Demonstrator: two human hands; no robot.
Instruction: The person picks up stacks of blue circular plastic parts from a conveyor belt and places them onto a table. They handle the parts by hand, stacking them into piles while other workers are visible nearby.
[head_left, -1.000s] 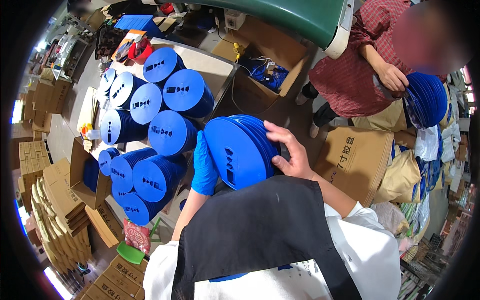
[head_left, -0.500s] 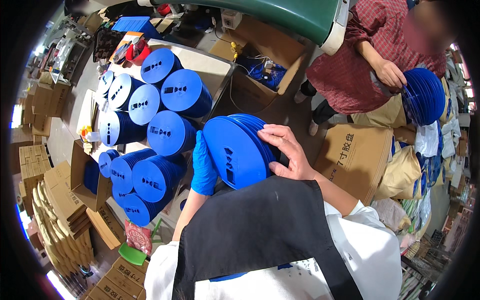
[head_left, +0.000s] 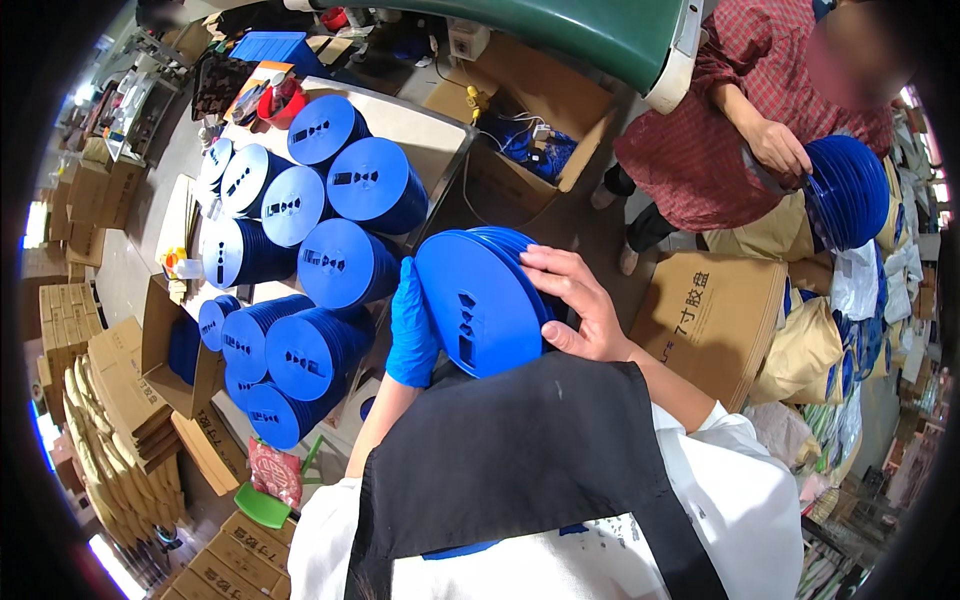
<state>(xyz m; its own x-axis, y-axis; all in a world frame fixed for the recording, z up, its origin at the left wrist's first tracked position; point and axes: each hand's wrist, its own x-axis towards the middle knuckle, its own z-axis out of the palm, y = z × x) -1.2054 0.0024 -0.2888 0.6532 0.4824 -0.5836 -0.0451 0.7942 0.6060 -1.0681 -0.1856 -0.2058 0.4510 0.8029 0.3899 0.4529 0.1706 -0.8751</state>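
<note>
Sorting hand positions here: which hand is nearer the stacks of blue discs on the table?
Left. The gloved left hand sits just beside the table's disc stacks; the bare right hand lies beyond the held disc stack.

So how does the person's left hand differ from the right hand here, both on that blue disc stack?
The left hand wears a blue glove; the right hand is bare. The left hand presses the left side of the blue disc stack with fingers pointing up, while the right hand lies over its right edge, fingers spread across the rims. Both touch the same stack, holding it between them.
</note>
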